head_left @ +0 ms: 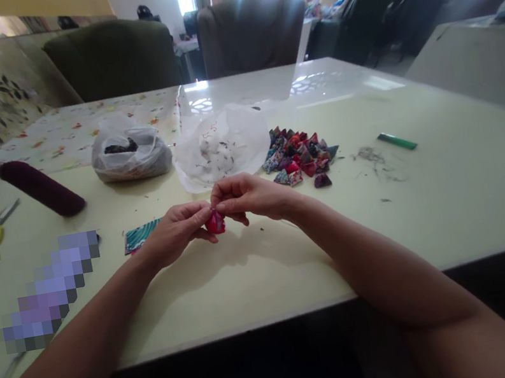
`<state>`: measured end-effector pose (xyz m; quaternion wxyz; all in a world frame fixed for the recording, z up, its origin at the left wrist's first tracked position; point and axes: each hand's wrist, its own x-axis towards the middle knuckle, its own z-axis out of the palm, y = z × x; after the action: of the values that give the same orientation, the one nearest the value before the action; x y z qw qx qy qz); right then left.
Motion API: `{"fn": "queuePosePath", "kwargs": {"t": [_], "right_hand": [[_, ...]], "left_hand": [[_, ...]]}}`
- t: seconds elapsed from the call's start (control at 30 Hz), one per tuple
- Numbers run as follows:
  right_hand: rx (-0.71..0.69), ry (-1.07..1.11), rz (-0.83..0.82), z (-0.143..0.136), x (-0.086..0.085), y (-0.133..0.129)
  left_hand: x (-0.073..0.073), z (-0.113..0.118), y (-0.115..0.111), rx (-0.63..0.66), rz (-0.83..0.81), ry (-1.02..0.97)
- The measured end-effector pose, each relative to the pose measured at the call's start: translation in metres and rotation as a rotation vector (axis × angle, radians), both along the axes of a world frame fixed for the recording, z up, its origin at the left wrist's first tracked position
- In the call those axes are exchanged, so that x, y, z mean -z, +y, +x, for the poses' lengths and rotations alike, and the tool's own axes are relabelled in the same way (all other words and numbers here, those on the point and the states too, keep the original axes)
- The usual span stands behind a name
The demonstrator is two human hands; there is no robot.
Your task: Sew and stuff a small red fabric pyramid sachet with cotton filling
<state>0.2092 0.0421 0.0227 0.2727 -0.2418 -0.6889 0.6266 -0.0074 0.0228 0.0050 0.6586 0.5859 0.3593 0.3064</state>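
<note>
Two-handed pinch on a small, rounded red fabric piece [214,224]; clock centred on the piece, twelve o'clock pointing away from the person. The work is probably best done with the upper edge kept level and pinched close, the body below held lightly so as not to flatten it. Left hand [180,230], from eight o'clock: thumb and forefinger closed on the piece's left side. Right hand [247,197], from four o'clock: thumb and forefinger drawn together at its upper edge, other fingers half curled; whether a needle is gripped cannot be told. The piece appears raised above the pale, glossy worktop [473,178]. At two o'clock: a heap of small, angular, multicoloured patterned fabric pieces [299,152].
</note>
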Motion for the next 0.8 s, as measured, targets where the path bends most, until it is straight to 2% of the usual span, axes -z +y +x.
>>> {"fn": "queuePosePath", "kwargs": {"t": [0.23,0.8], "right_hand": [[0.056,-0.034,0.039,-0.0012,0.0019,0.0000],[0.021,-0.065,0.017,-0.0002,0.0002,-0.0001]], "left_hand": [[-0.0013,0.0011,-0.0005,-0.014,0.009,0.018],[0.0024,-0.0025,0.0008,0.029,0.043,0.061]]}}
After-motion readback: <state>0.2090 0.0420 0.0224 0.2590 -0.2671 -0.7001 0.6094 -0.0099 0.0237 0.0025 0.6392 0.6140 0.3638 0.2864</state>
